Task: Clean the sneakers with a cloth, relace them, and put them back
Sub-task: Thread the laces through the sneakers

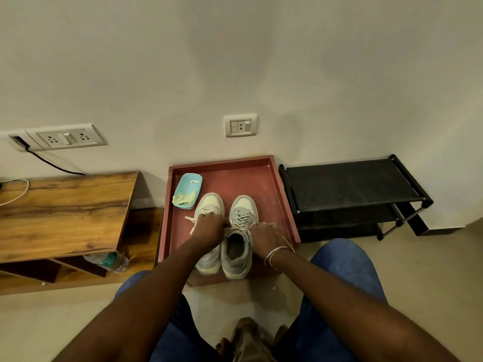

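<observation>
Two pale grey sneakers stand side by side, toes toward the wall, on a red tray (271,189). The right sneaker (241,218) is laced up its front. My left hand (209,229) lies over the left sneaker (209,205) and pinches a lace end at the right sneaker's top eyelets. My right hand (264,237) grips the other lace end on the right side of the same shoe. A loose lace end (190,220) of the left sneaker trails to the left. A yellow-green cloth (184,198) lies in a light blue dish (192,185) at the tray's back left.
A black shoe rack (350,189) stands against the wall to the right of the tray. A wooden table (62,212) is on the left, with a plastic bottle (109,261) under it. My knees in blue jeans frame the near floor.
</observation>
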